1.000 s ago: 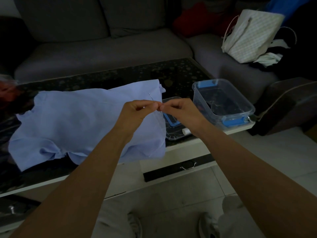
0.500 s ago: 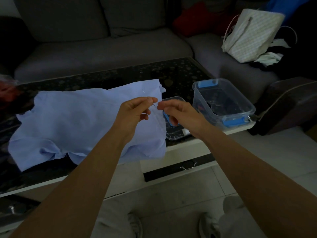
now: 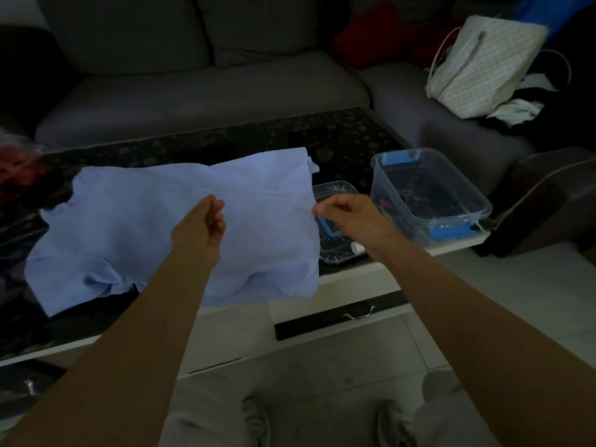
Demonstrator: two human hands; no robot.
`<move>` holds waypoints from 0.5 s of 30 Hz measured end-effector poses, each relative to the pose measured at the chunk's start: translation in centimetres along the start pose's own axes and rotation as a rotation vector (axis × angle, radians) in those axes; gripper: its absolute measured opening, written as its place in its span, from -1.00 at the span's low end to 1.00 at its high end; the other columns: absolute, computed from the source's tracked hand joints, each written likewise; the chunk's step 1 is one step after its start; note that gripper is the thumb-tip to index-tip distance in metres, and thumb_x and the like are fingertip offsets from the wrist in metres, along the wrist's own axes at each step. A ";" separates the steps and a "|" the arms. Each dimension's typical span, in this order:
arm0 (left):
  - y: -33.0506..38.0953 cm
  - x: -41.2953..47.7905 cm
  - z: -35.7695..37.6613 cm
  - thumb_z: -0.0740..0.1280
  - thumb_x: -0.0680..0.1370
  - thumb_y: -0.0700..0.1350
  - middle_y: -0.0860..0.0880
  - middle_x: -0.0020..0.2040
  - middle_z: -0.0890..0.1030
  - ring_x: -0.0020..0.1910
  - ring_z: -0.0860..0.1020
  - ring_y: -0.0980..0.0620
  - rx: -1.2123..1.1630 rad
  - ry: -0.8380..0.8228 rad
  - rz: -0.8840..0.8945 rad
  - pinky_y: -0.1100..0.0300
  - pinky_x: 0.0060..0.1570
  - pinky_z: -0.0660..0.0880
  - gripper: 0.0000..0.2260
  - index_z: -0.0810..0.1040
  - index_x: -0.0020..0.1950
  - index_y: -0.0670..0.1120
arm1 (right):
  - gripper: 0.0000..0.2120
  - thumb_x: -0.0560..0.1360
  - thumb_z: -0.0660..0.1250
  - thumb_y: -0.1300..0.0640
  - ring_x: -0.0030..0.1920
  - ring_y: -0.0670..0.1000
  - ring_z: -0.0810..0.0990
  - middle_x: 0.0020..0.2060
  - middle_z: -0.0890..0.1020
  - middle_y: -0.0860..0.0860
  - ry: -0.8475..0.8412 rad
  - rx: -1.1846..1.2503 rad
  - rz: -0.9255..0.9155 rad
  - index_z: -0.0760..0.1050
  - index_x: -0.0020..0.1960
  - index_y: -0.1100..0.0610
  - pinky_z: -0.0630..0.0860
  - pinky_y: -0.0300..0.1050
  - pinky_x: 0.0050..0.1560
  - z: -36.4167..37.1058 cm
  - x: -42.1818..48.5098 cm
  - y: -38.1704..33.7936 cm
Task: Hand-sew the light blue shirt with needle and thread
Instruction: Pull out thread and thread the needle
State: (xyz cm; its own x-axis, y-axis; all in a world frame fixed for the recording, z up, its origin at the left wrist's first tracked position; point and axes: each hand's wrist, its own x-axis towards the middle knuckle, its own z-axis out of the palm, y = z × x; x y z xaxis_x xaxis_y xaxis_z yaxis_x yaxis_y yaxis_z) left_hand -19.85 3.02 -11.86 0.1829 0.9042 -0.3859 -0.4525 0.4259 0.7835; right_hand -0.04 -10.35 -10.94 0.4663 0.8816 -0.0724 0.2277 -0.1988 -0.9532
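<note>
The right hand's (image 3: 351, 217) fingers (image 3: 324, 208) pinch narrow on something too fine to identify. The left hand's (image 3: 200, 227) fingers curl loosely, nothing visible between them. The light blue shirt (image 3: 129, 221) lies on the worktop (image 3: 338, 140) under both.

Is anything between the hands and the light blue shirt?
Nothing visible does. The left hand is over the light blue shirt, the right hand at its right edge; the clear box sits farther right.

My feed is dim and underexposed: the grey fabric sofa (image 3: 193, 91) and the black speckled glass-topped table (image 3: 348, 137) sink nearly to black. The light blue fabric shirt (image 3: 129, 227) is the brightest patch, lit softly and evenly. I see straight edges bow toward the frame's corners, and fine detail looks smeared and soft.
</note>
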 end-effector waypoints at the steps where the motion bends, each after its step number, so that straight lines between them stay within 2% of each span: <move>1: 0.1 0.5 -0.7 0.33 0.56 -0.18 -0.02 -0.39 0.64 -0.49 0.54 0.16 -0.038 0.020 -0.011 0.37 -0.45 0.48 -0.93 0.57 -0.06 -0.17 | -0.87 0.56 0.32 0.13 -0.17 -0.23 0.53 -0.19 0.59 -0.16 0.036 0.003 0.005 0.62 0.02 0.15 0.42 -0.55 -0.31 -0.1 0.1 0.1; 3: 0.1 1.3 -1.8 0.34 0.56 -0.17 -0.05 -0.32 0.67 -0.43 0.60 0.13 -0.091 0.056 -0.025 0.36 -0.40 0.52 -0.90 0.57 -0.03 -0.20 | -0.87 0.55 0.33 0.13 -0.14 -0.18 0.54 -0.20 0.59 -0.13 0.080 0.003 0.016 0.62 0.01 0.16 0.46 -0.46 -0.23 -0.2 0.2 0.3; 5: -0.1 1.8 -2.2 0.32 0.57 -0.19 -0.13 -0.17 0.66 -0.30 0.64 0.06 -0.119 0.062 -0.035 0.31 -0.31 0.57 -0.86 0.54 0.06 -0.25 | -0.86 0.55 0.34 0.14 -0.15 -0.19 0.52 -0.21 0.58 -0.13 0.080 -0.023 0.016 0.63 0.01 0.17 0.43 -0.42 -0.18 -0.2 0.2 0.4; 7: -0.4 2.0 -2.1 0.28 0.59 -0.23 -0.17 -0.06 0.62 -0.15 0.63 -0.02 -0.092 0.041 -0.046 0.23 -0.13 0.60 -0.83 0.47 0.14 -0.27 | -0.88 0.55 0.34 0.13 -0.17 -0.20 0.51 -0.21 0.57 -0.15 0.068 -0.061 0.013 0.62 -0.02 0.15 0.42 -0.42 -0.16 -0.2 0.2 0.5; 8: -0.5 2.0 -1.8 0.25 0.60 -0.25 -0.18 -0.05 0.59 -0.13 0.61 -0.04 -0.047 0.037 -0.045 0.19 -0.07 0.60 -0.85 0.45 0.14 -0.27 | -0.89 0.55 0.34 0.13 -0.16 -0.20 0.50 -0.21 0.57 -0.14 0.065 -0.075 0.012 0.61 -0.02 0.14 0.42 -0.42 -0.16 -0.2 0.2 0.5; 10: -0.8 2.0 -0.9 0.24 0.59 -0.28 -0.19 -0.09 0.54 -0.20 0.57 -0.03 0.106 0.065 -0.006 0.24 -0.17 0.61 -0.88 0.46 0.08 -0.32 | -0.88 0.55 0.34 0.14 -0.17 -0.21 0.49 -0.20 0.56 -0.14 0.059 -0.091 0.008 0.62 0.00 0.15 0.42 -0.42 -0.18 -0.2 0.2 0.6; 11: -1.0 2.0 -0.5 0.25 0.58 -0.29 -0.18 -0.11 0.51 -0.23 0.55 -0.03 0.240 0.090 0.053 0.27 -0.24 0.59 -0.83 0.45 0.15 -0.32 | -0.87 0.55 0.33 0.14 -0.18 -0.22 0.48 -0.21 0.55 -0.15 0.054 -0.100 0.009 0.62 0.01 0.16 0.42 -0.42 -0.20 -0.2 0.2 0.6; 13: -1.5 2.0 0.3 0.27 0.56 -0.29 -0.14 -0.05 0.49 -0.13 0.50 -0.02 0.630 0.083 0.293 0.23 -0.15 0.50 -0.64 0.36 0.37 -0.24 | -0.86 0.55 0.33 0.14 -0.18 -0.23 0.48 -0.20 0.54 -0.16 0.038 -0.117 0.008 0.62 0.02 0.16 0.40 -0.42 -0.21 -0.2 0.3 0.7; 15: -2.2 0.9 1.5 0.28 0.57 -0.27 -0.09 0.08 0.51 0.00 0.49 0.05 0.925 -0.139 0.600 0.28 -0.02 0.44 -0.67 0.43 0.34 -0.15 | -0.86 0.54 0.34 0.13 -0.16 -0.22 0.49 -0.18 0.55 -0.15 0.015 -0.138 -0.011 0.62 0.02 0.16 0.38 -0.41 -0.19 -0.1 0.4 0.8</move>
State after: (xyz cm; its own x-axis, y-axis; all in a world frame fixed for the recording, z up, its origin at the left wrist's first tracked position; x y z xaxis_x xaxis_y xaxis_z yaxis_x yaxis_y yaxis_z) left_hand -17.39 2.92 -13.23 0.2746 0.9425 0.1906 0.3145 -0.2753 0.9085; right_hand 0.41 -10.23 -11.67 0.4761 0.8776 -0.0569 0.3477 -0.2473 -0.9044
